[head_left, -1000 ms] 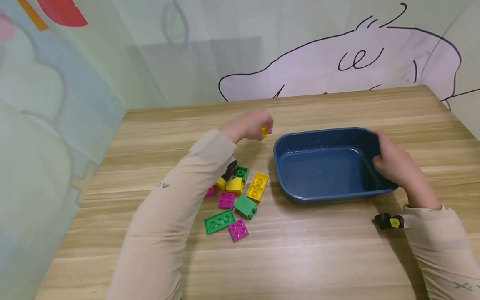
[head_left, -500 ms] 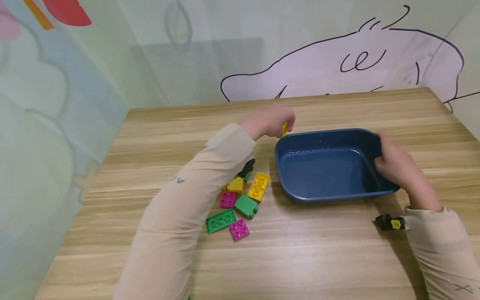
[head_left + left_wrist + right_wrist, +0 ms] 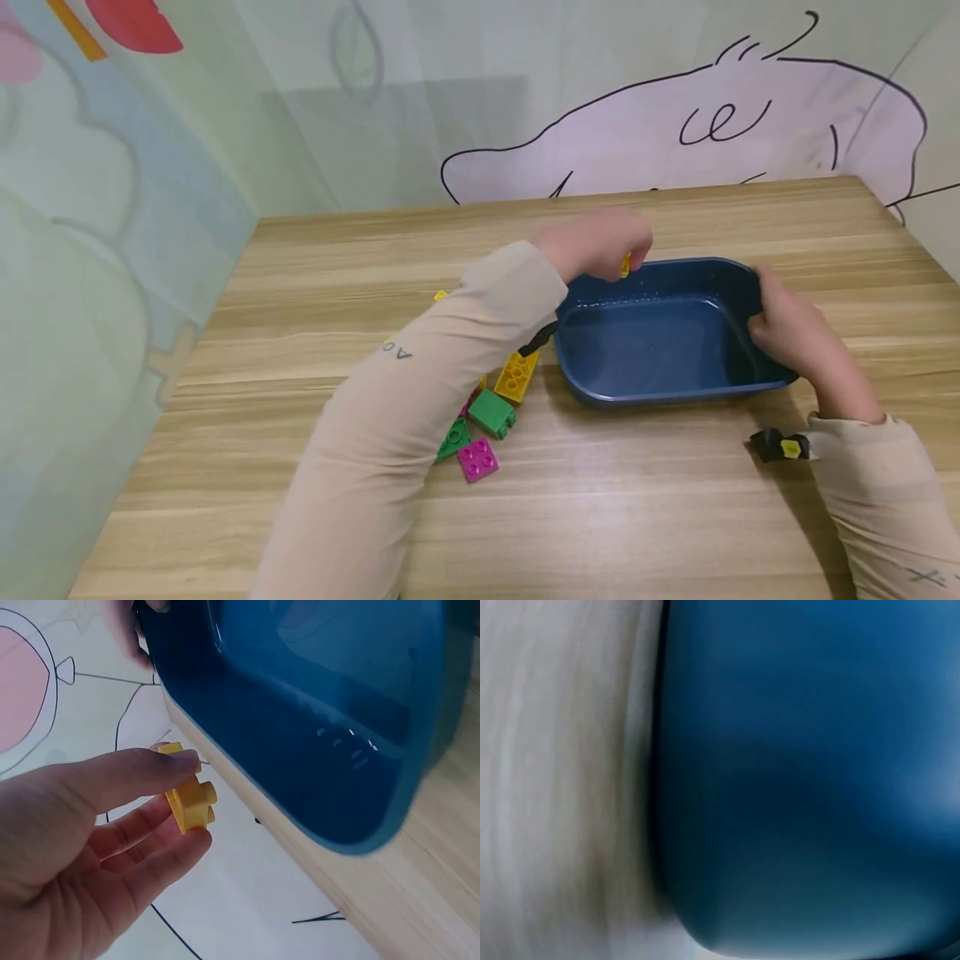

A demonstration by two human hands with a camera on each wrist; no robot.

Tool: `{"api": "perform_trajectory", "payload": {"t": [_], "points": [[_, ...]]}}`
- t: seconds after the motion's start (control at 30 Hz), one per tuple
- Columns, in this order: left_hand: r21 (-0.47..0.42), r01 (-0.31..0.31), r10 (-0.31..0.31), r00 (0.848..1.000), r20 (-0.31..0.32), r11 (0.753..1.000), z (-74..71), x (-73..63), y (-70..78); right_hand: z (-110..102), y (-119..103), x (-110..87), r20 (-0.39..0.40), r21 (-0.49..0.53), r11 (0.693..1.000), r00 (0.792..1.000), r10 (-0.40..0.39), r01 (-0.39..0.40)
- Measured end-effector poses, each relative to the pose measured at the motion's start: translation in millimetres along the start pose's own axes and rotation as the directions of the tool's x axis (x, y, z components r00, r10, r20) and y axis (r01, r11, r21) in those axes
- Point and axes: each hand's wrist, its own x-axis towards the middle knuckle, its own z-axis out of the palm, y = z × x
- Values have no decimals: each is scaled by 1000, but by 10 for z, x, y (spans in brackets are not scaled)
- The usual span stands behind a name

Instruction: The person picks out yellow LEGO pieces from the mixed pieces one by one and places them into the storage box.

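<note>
Above the far rim of a dark blue plastic tub (image 3: 652,354), my left hand (image 3: 596,242) pinches a small yellow toy brick (image 3: 626,265). Thumb and fingertips grip the brick by its edges in the left wrist view, its studs facing the tub. My right hand (image 3: 787,325) grips the tub's right end, thumb inside the rim and fingers outside. Up close in the right wrist view, the tub wall (image 3: 802,787) is blurred, and no hand shows there.
Left of the tub lie a yellow brick (image 3: 517,379), a green brick (image 3: 492,413), a magenta brick (image 3: 477,460) and a green plate (image 3: 453,440). The left sleeve (image 3: 420,392) hides others. A painted wall (image 3: 375,150) borders the wooden table (image 3: 637,517).
My left hand has carried the yellow brick rightward, from left of the tub to over its far rim. Its forearm now covers more of the loose bricks. The right hand and tub stay put.
</note>
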Motion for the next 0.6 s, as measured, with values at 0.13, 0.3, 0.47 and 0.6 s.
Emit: {"api": "perform_trajectory", "payload": {"t": [0.13,0.3,0.47,0.6], "points": [[27,-22,22,1000,4,999,4,81,104,-1,-3,-6,2,-3,1000,1000,13,-13],[47,-61,60,998,17,997,37,187,218,2,21,-12,10,-29,999,1000,17,-17],[52,-83,81,996,31,995,70,264,303,-5,24,-5,37,-69,998,999,2,0],[71,-73,69,996,56,995,111,294,325,-2,-9,21,48,-80,997,999,-6,10]]}}
